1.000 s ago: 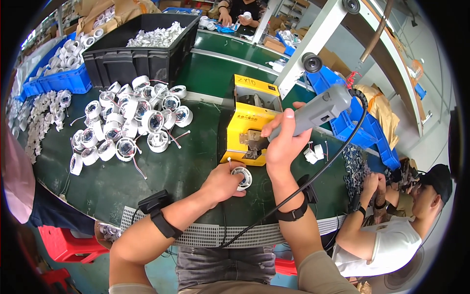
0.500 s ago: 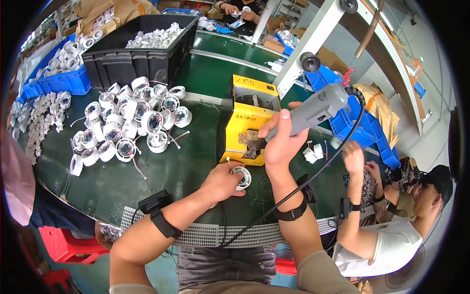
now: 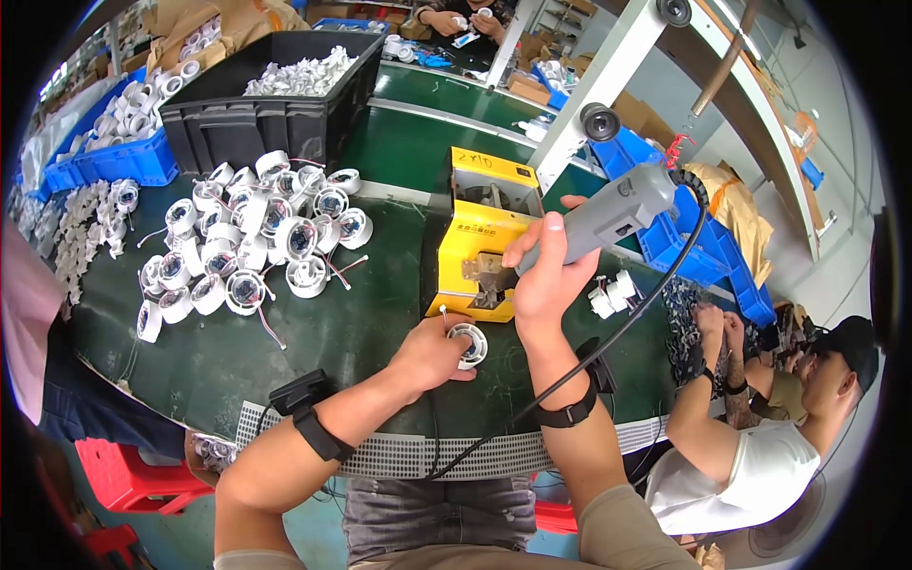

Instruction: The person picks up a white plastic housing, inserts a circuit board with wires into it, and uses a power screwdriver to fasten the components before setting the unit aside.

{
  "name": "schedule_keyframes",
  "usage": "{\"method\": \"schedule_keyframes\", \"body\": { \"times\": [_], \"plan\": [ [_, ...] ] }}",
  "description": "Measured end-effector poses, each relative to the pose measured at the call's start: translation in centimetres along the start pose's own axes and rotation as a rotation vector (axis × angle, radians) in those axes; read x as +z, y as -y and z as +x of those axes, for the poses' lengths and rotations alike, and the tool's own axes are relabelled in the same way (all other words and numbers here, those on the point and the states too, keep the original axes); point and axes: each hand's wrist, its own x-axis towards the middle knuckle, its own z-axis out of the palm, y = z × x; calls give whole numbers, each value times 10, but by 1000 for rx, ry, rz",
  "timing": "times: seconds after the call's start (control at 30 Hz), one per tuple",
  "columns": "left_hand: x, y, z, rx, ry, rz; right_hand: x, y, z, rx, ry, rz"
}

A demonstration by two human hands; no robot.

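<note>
My left hand is closed on a round white housing with a ring-shaped rim, held just above the green bench in front of the yellow machine. A short wire with a small white connector sticks up beside the thumb. My right hand grips a grey electric screwdriver, tilted with its lower end toward the metal fixture on the yellow machine. Its tip is hidden behind my fingers and the fixture. A black cable runs from the tool's upper end down across my right forearm.
Many wired white housings are heaped on the left. Behind them stands a black bin of white parts, beside a blue crate. Finished-looking white pieces lie right of my hand. A co-worker sits at the right; blue trays stand beyond.
My hands, the housing and the screwdriver keep their places. The co-worker's hand has drawn back from the white pieces at the right, where another piece now shows.
</note>
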Motion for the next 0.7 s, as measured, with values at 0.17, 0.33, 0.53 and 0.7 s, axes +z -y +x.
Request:
{"method": "schedule_keyframes", "body": {
  "times": [0.17, 0.33, 0.53, 0.7],
  "plan": [
    [1, 2, 0, 9, -4, -6, 0, -1, -2, 19, -3, -9],
    [0, 4, 3, 14, -46, -26, 2, 0, -4, 35, 19, -14],
    [2, -2, 0, 10, -43, -31, -8, 18, -20, 89, 29, 23],
    [1, -4, -2, -6, -28, -11, -13, 25, -41, 160, 79, 107]
  ]
}}
